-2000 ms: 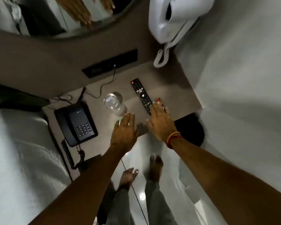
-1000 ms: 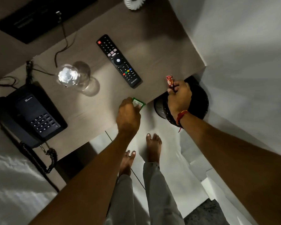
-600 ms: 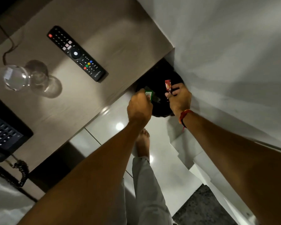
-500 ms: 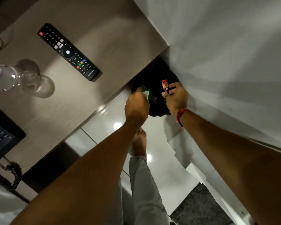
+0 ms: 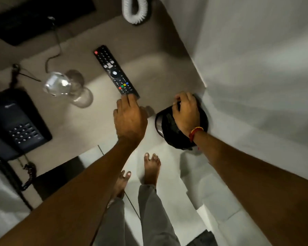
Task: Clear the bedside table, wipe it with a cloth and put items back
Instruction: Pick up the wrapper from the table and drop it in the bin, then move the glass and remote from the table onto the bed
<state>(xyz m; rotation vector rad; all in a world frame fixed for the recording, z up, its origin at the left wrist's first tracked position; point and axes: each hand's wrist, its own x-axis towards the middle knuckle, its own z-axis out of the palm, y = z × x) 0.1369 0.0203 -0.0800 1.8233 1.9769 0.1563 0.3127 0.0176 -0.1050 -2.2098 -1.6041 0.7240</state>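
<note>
The beige bedside table [image 5: 158, 71] carries a black remote [image 5: 112, 71], a clear drinking glass [image 5: 57, 84] and a black desk phone [image 5: 16, 121]. My left hand [image 5: 130, 118] reaches over the table's front edge, fingers spread, fingertips touching the remote's near end and holding nothing. My right hand [image 5: 185, 112], with a red thread at the wrist, hovers with curled fingers over a black bin [image 5: 162, 121] on the floor beside the table. No wrapper shows in either hand.
A white coiled cord [image 5: 134, 9] hangs at the table's back. A dark socket panel [image 5: 34, 20] with cables sits on the wall behind. The white wall [image 5: 256, 68] bounds the right side, white bedding [image 5: 0, 201] the left. My bare feet [image 5: 151, 167] stand on pale floor.
Both hands carried small wrappers from the table to the bin; the wrappers are now out of sight. My left hand has swung back to the remote, while the right stays over the bin.
</note>
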